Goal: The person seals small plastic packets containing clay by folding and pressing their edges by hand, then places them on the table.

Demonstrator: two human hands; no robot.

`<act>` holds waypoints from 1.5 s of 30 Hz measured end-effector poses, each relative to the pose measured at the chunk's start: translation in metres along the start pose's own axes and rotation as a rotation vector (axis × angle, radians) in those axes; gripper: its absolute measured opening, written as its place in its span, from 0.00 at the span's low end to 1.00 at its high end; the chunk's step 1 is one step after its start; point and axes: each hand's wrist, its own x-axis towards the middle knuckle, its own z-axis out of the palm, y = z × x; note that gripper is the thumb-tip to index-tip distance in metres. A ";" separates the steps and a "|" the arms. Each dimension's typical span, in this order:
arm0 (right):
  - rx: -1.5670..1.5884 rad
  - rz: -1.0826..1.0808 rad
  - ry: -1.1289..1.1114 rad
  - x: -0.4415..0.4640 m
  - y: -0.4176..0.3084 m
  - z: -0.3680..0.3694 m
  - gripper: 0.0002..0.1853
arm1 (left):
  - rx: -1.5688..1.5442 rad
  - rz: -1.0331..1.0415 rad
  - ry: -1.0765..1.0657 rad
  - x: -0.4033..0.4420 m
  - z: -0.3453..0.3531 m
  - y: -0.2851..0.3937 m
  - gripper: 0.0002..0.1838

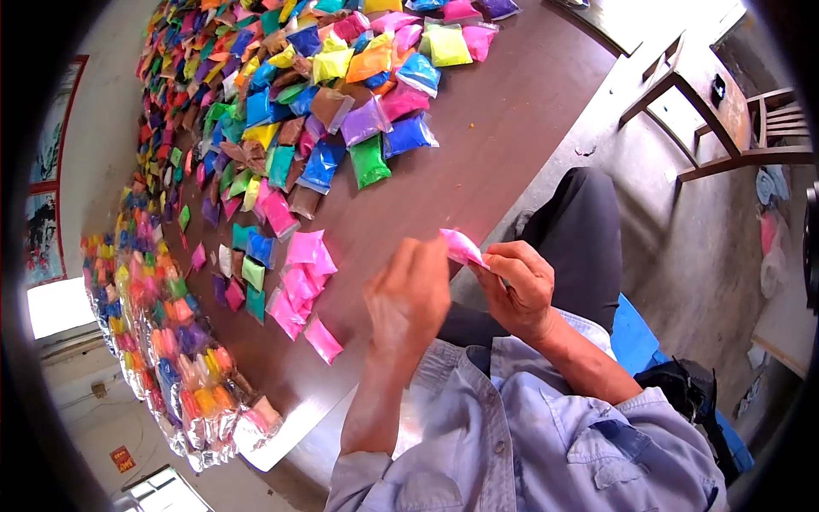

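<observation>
A small pink packet (461,247) is pinched at its lower right end between the thumb and fingers of my right hand (520,286). My left hand (408,290) is at the packet's other end, its back toward me and slightly blurred. Its fingers are bent and their tips hidden, so I cannot tell whether they grip the packet. To the left of my left hand, several pink packets (300,282) lie in a loose stack on the brown table (495,128). One more pink packet (323,340) rests just below that stack.
A large heap of colourful packets (256,94) covers the table's far left part. Clear bags of packets (183,367) line its left edge. A green packet (369,162) lies at the heap's near side. Right of the table stands a wooden chair (712,94) on the grey floor.
</observation>
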 end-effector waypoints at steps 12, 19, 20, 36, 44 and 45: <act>0.247 0.476 -0.008 -0.020 0.001 -0.004 0.08 | -0.056 -0.107 0.097 0.000 0.011 -0.013 0.04; 0.529 0.831 0.124 -0.010 -0.009 0.003 0.09 | -0.308 -0.128 0.075 -0.008 0.014 -0.002 0.05; 0.583 0.879 0.126 -0.008 -0.009 0.002 0.09 | -0.310 -0.128 0.075 -0.007 0.014 -0.001 0.05; 0.586 0.939 -0.021 0.003 -0.004 0.000 0.13 | -0.139 0.008 0.105 -0.005 0.025 -0.022 0.06; 0.594 1.027 -0.031 0.007 -0.004 -0.003 0.13 | -0.220 0.054 0.071 -0.010 0.021 -0.006 0.07; 0.593 1.024 -0.032 0.008 -0.004 -0.003 0.13 | -0.198 0.045 0.096 -0.008 0.025 -0.010 0.07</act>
